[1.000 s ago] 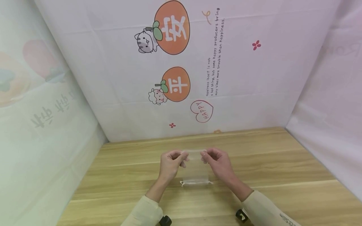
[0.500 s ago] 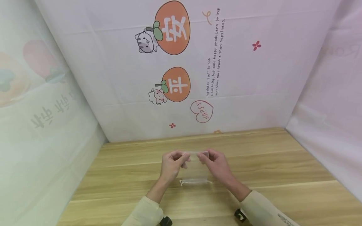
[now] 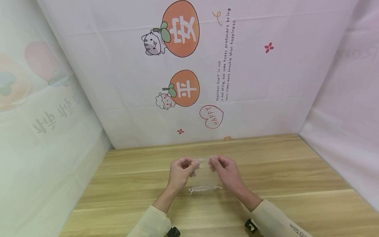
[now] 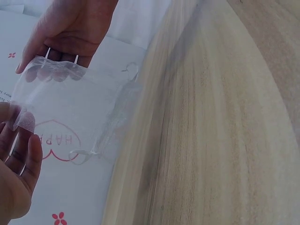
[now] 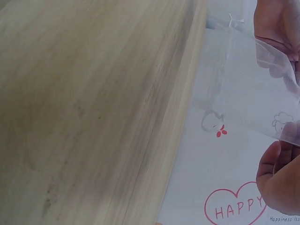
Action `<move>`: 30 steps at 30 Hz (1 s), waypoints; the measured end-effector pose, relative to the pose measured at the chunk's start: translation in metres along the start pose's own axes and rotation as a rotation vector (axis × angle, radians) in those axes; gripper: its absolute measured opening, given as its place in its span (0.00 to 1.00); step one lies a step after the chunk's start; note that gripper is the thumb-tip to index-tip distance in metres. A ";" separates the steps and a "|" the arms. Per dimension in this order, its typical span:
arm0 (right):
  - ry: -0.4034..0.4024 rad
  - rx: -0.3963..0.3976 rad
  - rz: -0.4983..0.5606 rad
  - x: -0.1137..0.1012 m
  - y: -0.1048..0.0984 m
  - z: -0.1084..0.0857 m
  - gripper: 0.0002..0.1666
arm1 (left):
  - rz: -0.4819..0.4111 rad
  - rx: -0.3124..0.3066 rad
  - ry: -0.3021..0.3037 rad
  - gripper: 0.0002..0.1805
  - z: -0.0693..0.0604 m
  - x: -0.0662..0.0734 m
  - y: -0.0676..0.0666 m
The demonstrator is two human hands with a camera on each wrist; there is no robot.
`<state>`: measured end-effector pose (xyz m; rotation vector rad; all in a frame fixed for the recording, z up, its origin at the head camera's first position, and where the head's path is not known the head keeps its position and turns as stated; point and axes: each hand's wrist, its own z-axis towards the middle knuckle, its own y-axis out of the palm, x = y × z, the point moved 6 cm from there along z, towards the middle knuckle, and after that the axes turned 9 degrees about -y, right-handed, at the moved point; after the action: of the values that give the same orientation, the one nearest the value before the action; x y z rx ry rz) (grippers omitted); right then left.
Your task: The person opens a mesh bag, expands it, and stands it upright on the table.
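A sheer white drawstring pouch (image 3: 205, 177) hangs above the table between my two hands, its gathered drawstring end down and small cord loops at both lower corners. My left hand (image 3: 178, 172) pinches the upper left corner between thumb and fingers. At the upper right corner, my right hand (image 3: 228, 171) pinches the edge in the same way. The left wrist view shows the pouch (image 4: 75, 101) see-through, fingertips visible through the fabric. In the right wrist view the pouch (image 5: 248, 79) is partly cut off by the frame edge. Nothing can be seen inside it.
The wood-grain table (image 3: 133, 184) lies beneath both hands. A white printed cloth (image 3: 251, 82) stands behind it, with cloth walls at left (image 3: 74, 108) and right (image 3: 340, 131). Black wrist devices (image 3: 173, 231) show below both sleeves.
My right hand has shifted slightly left, then its thumb has moved back outward along the pouch's top edge. The pouch's lower right end has risen a little. The left hand has barely moved.
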<state>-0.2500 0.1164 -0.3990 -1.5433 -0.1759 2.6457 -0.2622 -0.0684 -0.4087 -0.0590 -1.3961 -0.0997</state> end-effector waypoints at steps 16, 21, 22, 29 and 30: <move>0.015 0.021 -0.004 0.008 -0.003 0.000 0.13 | 0.070 0.018 -0.087 0.06 -0.006 0.010 0.004; -0.004 0.022 0.003 0.007 -0.004 0.000 0.13 | 0.061 0.032 -0.090 0.08 -0.002 0.000 0.003; -0.001 0.022 0.000 0.007 -0.004 0.000 0.13 | 0.057 0.033 -0.087 0.08 -0.001 -0.001 0.002; 0.007 0.017 -0.009 -0.012 -0.002 0.000 0.09 | 0.071 0.012 -0.057 0.12 -0.001 -0.003 0.001; 0.008 0.016 -0.012 -0.018 -0.001 -0.001 0.08 | 0.076 0.010 -0.057 0.12 -0.001 -0.003 0.001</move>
<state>-0.2406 0.1156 -0.3836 -1.5426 -0.1631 2.6247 -0.2612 -0.0671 -0.4116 -0.1074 -1.4499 -0.0283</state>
